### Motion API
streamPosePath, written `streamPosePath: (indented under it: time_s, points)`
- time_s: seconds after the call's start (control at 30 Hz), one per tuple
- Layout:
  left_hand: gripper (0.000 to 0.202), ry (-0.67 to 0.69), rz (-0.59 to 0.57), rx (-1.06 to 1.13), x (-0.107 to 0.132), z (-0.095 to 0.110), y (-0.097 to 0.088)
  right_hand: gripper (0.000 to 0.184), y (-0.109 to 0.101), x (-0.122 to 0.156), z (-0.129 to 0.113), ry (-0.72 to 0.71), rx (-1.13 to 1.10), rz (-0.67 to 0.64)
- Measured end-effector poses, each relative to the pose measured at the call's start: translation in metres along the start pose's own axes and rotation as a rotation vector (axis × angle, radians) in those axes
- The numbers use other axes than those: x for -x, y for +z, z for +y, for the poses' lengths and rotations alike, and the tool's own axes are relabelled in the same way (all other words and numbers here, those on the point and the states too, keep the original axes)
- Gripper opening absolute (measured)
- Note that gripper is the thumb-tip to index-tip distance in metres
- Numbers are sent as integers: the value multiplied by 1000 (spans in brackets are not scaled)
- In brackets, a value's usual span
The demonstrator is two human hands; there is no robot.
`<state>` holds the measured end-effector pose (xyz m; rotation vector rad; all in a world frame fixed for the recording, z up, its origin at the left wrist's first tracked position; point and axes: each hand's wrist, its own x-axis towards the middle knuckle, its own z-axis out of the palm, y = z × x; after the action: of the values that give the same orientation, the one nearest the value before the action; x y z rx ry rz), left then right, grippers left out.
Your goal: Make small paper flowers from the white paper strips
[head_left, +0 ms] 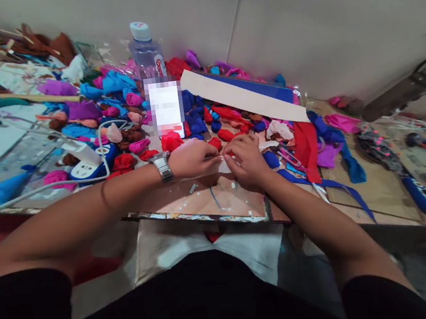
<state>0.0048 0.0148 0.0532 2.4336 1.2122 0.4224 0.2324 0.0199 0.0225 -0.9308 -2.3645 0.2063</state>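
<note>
Between curled fingers (235, 150), thin white piece (223, 166)

And there, toward the back edge of the table (242, 205), red lettering is spotted on the label (160, 65) of a clear bottle (142, 57): "Gant" can be made out, the rest being lost around the curve! On its white cap (140, 32), a small coloured mark is seen but cannot be read. Just in front, the bright screen (166, 100) is blurred into blocks. Toward the left end, a white marking is carried by the blue-and-white power strip (87, 167), too smeared to be deciphered.
</note>
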Motion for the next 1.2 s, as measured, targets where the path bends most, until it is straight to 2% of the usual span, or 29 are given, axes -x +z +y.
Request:
streamPosePath:
  time_s: [0.27, 0.63, 1.0, 1.2]
  points:
    - [41, -3, 15, 29, -2, -8, 1, 10, 3, 2, 2, 12, 27, 38]
    - [44, -49, 7, 85, -3, -9, 3, 7, 0, 2, 3, 17, 21, 22]
    - [50, -15, -101, 142, -2, -10, -1, 14, -3, 1, 0, -20, 9, 25]
    - [39, -34, -144, 207, -5, -15, 0, 11, -2, 2, 1, -66, 4, 13]
